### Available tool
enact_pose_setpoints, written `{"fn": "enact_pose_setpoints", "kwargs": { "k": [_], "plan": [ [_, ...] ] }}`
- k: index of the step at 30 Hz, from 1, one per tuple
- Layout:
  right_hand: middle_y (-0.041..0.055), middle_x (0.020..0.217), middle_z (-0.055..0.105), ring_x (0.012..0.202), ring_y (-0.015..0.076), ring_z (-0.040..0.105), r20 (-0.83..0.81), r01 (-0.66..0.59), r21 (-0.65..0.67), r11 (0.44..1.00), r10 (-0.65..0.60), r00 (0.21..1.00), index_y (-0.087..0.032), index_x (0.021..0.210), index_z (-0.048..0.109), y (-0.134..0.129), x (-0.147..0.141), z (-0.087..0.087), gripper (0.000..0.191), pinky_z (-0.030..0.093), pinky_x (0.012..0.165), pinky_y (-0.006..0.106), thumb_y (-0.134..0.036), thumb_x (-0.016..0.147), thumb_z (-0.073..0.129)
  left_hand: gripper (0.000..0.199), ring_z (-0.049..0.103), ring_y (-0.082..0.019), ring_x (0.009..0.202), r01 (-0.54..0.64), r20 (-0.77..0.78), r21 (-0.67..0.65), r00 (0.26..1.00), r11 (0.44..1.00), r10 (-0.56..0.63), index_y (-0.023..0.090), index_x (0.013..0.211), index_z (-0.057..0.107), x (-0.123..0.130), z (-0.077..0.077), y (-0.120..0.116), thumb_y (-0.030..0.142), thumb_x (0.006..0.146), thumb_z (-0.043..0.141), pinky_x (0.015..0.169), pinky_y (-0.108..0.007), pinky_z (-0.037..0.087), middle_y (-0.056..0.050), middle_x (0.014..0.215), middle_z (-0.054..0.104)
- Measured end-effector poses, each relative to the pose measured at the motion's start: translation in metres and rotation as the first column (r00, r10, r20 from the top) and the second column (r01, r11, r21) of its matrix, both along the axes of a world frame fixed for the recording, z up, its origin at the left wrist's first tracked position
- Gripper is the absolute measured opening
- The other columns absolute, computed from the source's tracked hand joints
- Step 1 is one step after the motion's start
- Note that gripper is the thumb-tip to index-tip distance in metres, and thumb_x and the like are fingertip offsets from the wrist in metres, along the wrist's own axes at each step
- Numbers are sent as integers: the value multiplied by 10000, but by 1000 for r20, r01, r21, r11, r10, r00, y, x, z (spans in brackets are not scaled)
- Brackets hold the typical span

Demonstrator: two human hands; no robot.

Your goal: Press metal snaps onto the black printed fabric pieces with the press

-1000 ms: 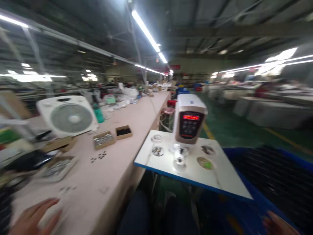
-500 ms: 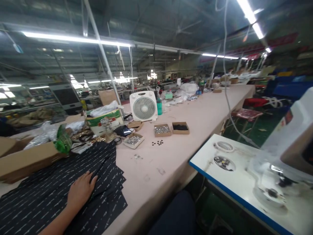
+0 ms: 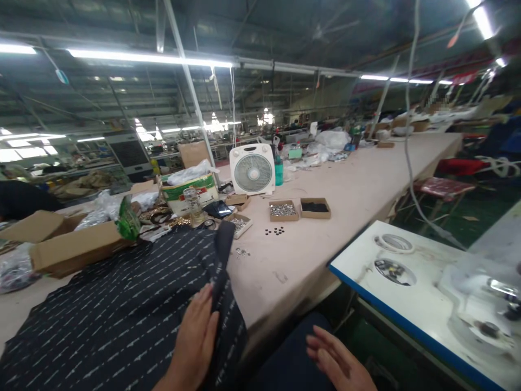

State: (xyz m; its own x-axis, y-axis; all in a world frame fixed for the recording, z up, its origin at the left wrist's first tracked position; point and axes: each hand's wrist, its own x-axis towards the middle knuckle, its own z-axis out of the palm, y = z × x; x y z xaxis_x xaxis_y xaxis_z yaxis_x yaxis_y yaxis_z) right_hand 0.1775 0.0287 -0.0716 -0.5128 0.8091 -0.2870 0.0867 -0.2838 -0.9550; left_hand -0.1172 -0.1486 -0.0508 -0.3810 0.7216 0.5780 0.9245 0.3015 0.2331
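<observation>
My left hand lies on the dark fabric with pale broken stripes, its fingers stretched out along a raised fold near the cloth's right edge. That fold stands up above the fingertips and partly covers a small box of metal pieces. Over my lap, my right hand is held in the air, fingers loosely bent and apart, with nothing in it. It is apart from the fabric. Small black pieces and loose metal bits lie on the table beyond the cloth.
Boxes of metal pieces and black pieces stand before a white fan. A cardboard box is at left. On my right, a white machine table with a blue edge carries a white machine.
My left hand has slid right across the fabric, and the cloth's right edge has folded up. My right hand has come into view. The camera has turned slightly left.
</observation>
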Motion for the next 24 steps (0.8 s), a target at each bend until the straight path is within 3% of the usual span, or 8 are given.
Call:
{"fn": "enact_pose_setpoints", "kwargs": {
  "k": [4, 7, 9, 13, 16, 18, 20, 24],
  "plan": [
    [159, 1338, 671, 1222, 335, 640, -91, -113, 320, 941, 149, 985, -192, 1397, 580, -11, -55, 54, 750, 492, 1072, 488, -469, 725, 767, 560, 557, -269, 1339, 408, -273, -205, 849, 890, -452, 244, 1512, 406, 71, -12, 36, 296, 965, 513, 1050, -435, 559, -94, 1464, 571],
    [116, 1245, 722, 1163, 315, 661, 79, -38, 451, 892, 3, 997, -186, 1292, 657, -5, -56, 56, 510, 481, 1070, 481, -362, 813, 645, 639, 598, -309, 1284, 591, -248, -299, 710, 749, -659, 167, 1414, 522, 101, 0, 50, 518, 885, 594, 966, -425, 608, -127, 1426, 600],
    [100, 1164, 751, 1070, 299, 694, 127, 6, 495, 869, -79, 989, -190, 1192, 708, 3, -41, 47, 395, 516, 1017, 446, -362, 862, 575, 497, 561, -276, 1327, 660, -195, -298, 665, 690, -721, 194, 1304, 598, 106, 22, 53, 427, 866, 621, 1008, -384, 587, -88, 1430, 604],
    [69, 1089, 767, 996, 278, 707, 149, 75, 541, 838, -183, 972, -210, 1129, 728, 8, -1, 36, 344, 553, 926, 375, -400, 888, 571, 526, 342, -261, 1490, 580, -223, -133, 772, 804, -594, 191, 1395, 503, 88, 76, 77, 192, 881, 612, 1213, -449, 380, -104, 1563, 447],
    [59, 1072, 769, 995, 279, 705, 157, 113, 529, 841, -228, 961, -214, 1102, 736, 2, 19, 38, 333, 550, 921, 368, -421, 885, 591, 701, 234, -316, 1532, 505, -283, -115, 809, 856, -515, 148, 1487, 400, 67, 104, 116, 389, 888, 672, 1252, -523, 267, -148, 1625, 328],
    [61, 1085, 769, 1002, 284, 706, 157, 138, 502, 854, -247, 956, -212, 1102, 738, -4, 30, 35, 346, 549, 923, 367, -441, 885, 597, 937, 267, -380, 1508, 456, -205, -228, 841, 860, -501, 112, 1502, 391, 56, 111, 143, 649, 797, 695, 1240, -577, 234, -190, 1619, 325],
    [63, 1113, 767, 1038, 297, 701, 174, 175, 463, 869, -283, 943, -212, 1112, 736, -9, 44, 27, 370, 546, 934, 369, -467, 881, 600, 1043, 435, -419, 1402, 419, -8, -421, 885, 805, -465, 115, 1495, 423, 51, 109, 159, 795, 734, 641, 1169, -590, 331, -217, 1536, 454],
    [75, 1201, 742, 1117, 321, 680, 257, 302, 390, 870, -418, 871, -212, 1230, 686, -15, 79, 1, 494, 530, 998, 412, -509, 837, 642, 742, 683, -331, 1021, 565, 449, -643, 825, 517, -342, 199, 1280, 637, 58, 91, 160, 726, 757, 655, 859, -406, 520, -124, 1157, 731]
  ]
}}
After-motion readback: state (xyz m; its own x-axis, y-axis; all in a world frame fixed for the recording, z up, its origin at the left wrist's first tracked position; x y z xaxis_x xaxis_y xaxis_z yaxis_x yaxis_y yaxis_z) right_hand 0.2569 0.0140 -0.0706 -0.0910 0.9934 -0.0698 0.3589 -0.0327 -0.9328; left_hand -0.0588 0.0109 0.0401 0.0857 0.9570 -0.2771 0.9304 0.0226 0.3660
